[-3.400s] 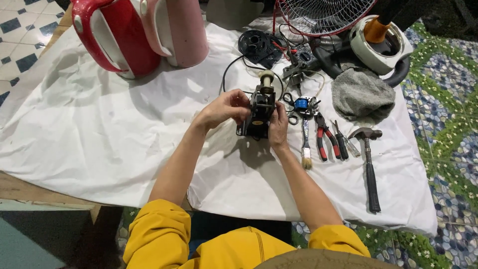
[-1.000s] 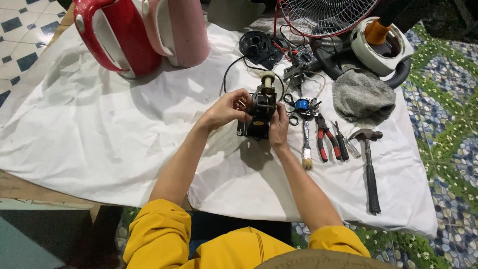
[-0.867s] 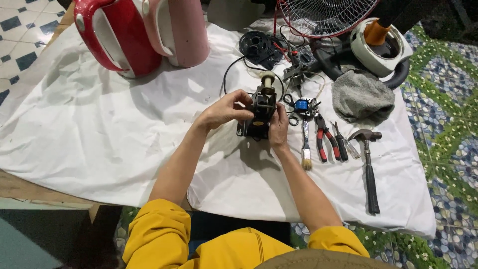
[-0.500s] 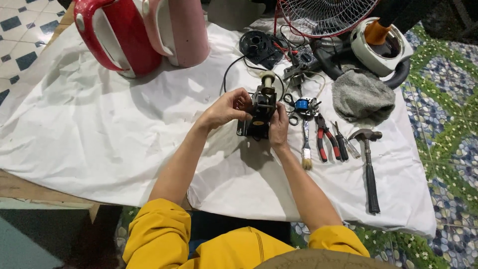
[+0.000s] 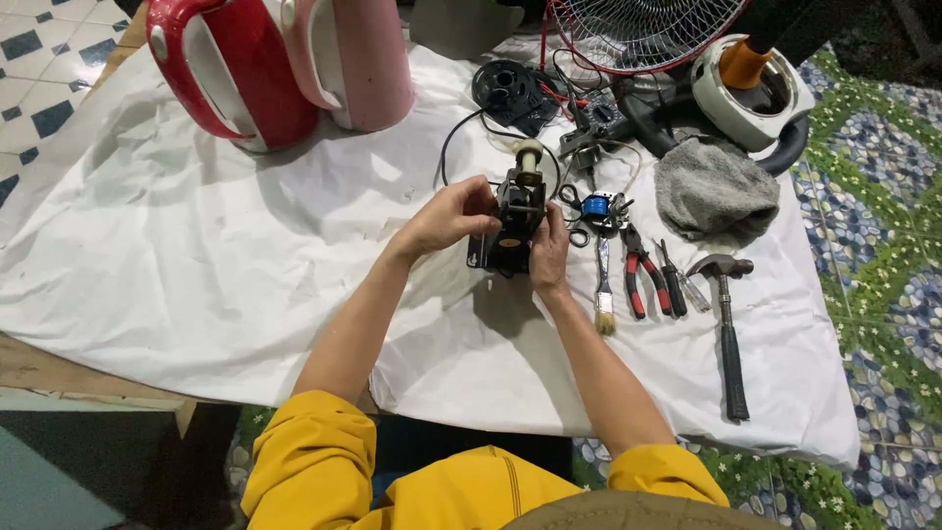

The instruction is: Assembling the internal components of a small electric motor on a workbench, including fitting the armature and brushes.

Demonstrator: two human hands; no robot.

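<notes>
Both hands grip a small black fan motor (image 5: pixel 514 218) with a cream knob on top, held over the white cloth (image 5: pixel 196 255) at the table's middle. My left hand (image 5: pixel 448 214) wraps its left side, fingers curled on the upper housing. My right hand (image 5: pixel 549 250) cups its right side and bottom. A black cable runs from the motor toward the back of the table.
Right of the hands lie a small brush (image 5: pixel 603 294), red-handled pliers (image 5: pixel 638 280), a screwdriver (image 5: pixel 672 285) and a hammer (image 5: pixel 728 334). A grey rag (image 5: pixel 711 191), a fan grille (image 5: pixel 638 29) and a white base (image 5: pixel 751 88) sit behind. Red and pink housings (image 5: pixel 285 64) stand far left.
Nothing has visibly changed; both hands stay on the motor in the same place.
</notes>
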